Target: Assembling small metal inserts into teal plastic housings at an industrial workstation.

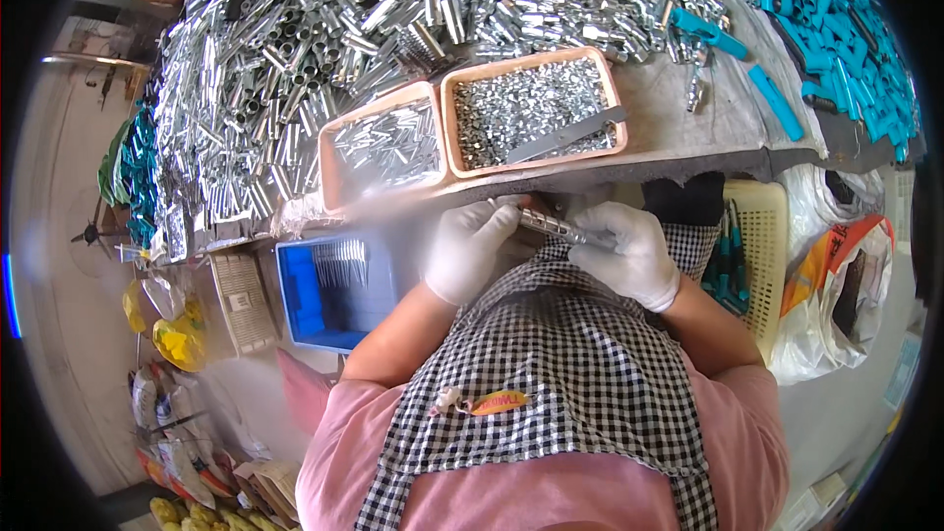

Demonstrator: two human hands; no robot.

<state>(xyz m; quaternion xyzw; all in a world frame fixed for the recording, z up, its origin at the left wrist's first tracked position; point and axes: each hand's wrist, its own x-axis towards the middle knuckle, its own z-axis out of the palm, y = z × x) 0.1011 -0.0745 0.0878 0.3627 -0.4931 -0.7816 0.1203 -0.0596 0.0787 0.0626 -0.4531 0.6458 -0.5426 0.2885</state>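
Observation:
Both hands wear white gloves and meet over my lap, just below the table edge. Between them lies a slim silver metal tube (549,224) with slots along its side. My left hand (470,250) is closed around one end of it. At the other end, the fingers of my right hand (629,251) pinch the same tube. The glove fingers hide both of its tips. Just beyond the hands, on the table, stand a peach tray (324,177) of thin silver pins and a second peach tray (534,169) of small metal pieces, with a flat metal strip (565,135) lying across it.
A large heap of silver tubes (295,49) covers the table behind the trays. Teal handles (826,29) are piled at the far right. A blue bin (305,300) stands below left, and a cream basket (765,265) with dark-and-teal tools at the right, beside a plastic sack (826,334).

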